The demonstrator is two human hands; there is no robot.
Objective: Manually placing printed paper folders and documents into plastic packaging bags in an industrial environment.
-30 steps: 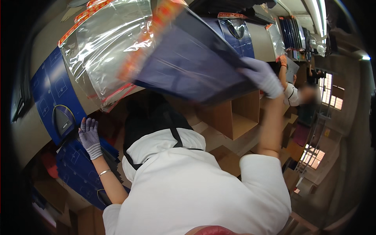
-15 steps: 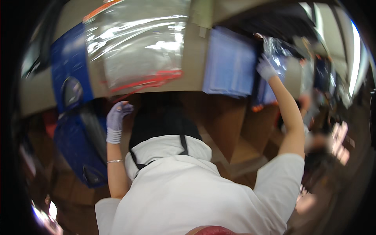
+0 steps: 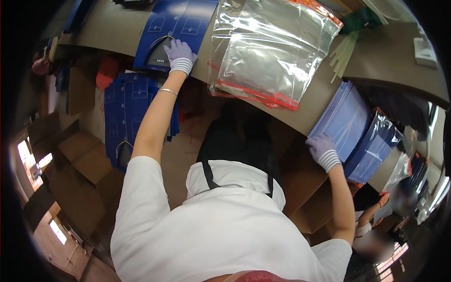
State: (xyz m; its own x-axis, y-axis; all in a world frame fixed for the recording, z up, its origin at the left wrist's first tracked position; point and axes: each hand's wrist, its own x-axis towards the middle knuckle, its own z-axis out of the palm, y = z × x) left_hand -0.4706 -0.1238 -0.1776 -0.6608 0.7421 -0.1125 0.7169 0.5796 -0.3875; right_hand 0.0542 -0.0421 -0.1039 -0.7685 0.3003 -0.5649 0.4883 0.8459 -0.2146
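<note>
My left hand, in a pale purple glove with a striped cuff, lies with fingers spread on a flat blue printed piece on the table. That piece has white pocket outlines, a dark rounded panel and a thin yellow cord beside my fingers. My right hand, gloved alike, is at the near corner of a stack of light-blue sheets. Its fingers are apart and slightly bent, and I see nothing held in them. Between my hands lies a pile of clear plastic bags with red edges.
More blue printed pieces are stacked lower left, below the table edge. A plastic-wrapped blue pack lies right of the light-blue stack. Pale strips lie beyond it. Cardboard boxes stand at left. A co-worker's gloved hand shows at right.
The view has turned, and the table's things now appear farther right. My left hand has come up from below the table edge onto the blue piece. My right hand has drawn back to the light-blue stack.
</note>
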